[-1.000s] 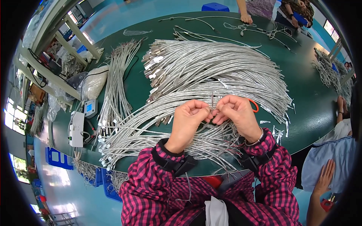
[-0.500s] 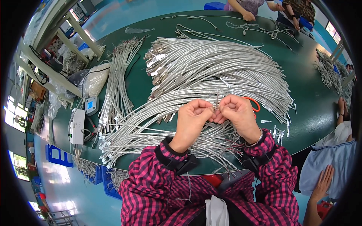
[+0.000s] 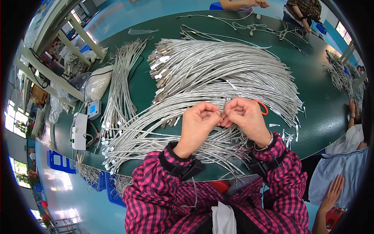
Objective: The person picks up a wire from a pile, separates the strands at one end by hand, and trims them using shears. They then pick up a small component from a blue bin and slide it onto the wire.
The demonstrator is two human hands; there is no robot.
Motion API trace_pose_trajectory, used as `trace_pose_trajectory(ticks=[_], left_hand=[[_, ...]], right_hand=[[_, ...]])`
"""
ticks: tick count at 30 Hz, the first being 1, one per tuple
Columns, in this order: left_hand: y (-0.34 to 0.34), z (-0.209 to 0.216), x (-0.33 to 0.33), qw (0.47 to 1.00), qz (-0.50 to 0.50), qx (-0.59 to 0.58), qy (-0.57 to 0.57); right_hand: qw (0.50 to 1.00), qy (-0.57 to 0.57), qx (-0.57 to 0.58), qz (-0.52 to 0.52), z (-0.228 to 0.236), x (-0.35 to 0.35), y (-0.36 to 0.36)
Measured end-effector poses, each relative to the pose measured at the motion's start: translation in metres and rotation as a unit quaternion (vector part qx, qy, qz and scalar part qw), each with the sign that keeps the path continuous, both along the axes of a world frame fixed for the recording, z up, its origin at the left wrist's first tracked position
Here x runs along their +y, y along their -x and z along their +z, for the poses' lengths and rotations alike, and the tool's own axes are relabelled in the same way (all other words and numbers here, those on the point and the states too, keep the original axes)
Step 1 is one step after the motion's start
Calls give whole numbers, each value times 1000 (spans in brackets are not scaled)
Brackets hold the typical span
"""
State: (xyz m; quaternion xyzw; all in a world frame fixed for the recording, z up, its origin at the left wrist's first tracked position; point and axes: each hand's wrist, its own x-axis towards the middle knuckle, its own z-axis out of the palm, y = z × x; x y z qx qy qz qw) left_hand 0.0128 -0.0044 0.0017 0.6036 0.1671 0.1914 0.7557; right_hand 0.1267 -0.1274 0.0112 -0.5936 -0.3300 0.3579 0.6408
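Both hands meet over the cable pile, fingertips nearly touching. My left hand (image 3: 200, 123) is closed in a pinch, and my right hand (image 3: 248, 119) pinches close beside it. Between the fingertips a thin cable end (image 3: 225, 102) shows, mostly hidden by the fingers. Below them lies a spread of silver braided cables (image 3: 171, 145), with frayed thin wires at the right ends and white-tagged connectors at the left. An orange loop handle (image 3: 265, 107) pokes out behind my right hand; whether the hand touches it is hidden.
Beyond is a big bundle of silver cables (image 3: 230, 62); another bundle (image 3: 124, 84) lies left. A white box (image 3: 80, 131) and a small device with a blue screen (image 3: 94, 109) stand at the table's left edge. Foil scraps (image 3: 287, 138) lie right. Co-workers' hands (image 3: 255, 3) show at the far side.
My hands stay nearly in place, still pinching. Across the table, a co-worker's hands have come together and lifted a cable end.
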Motion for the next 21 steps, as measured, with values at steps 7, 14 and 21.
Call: trace_pose_trajectory(ticks=[7, 14, 21], left_hand=[[0, -3, 1, 997, 10, -17, 79], [0, -3, 5, 1000, 3, -9, 24], [-3, -6, -4, 1000, 16, -18, 18]], right_hand=[[995, -48, 86, -17, -8, 3, 4], [1000, -5, 26, -12, 2, 2, 2], [1000, -22, -4, -17, -6, 0, 4]])
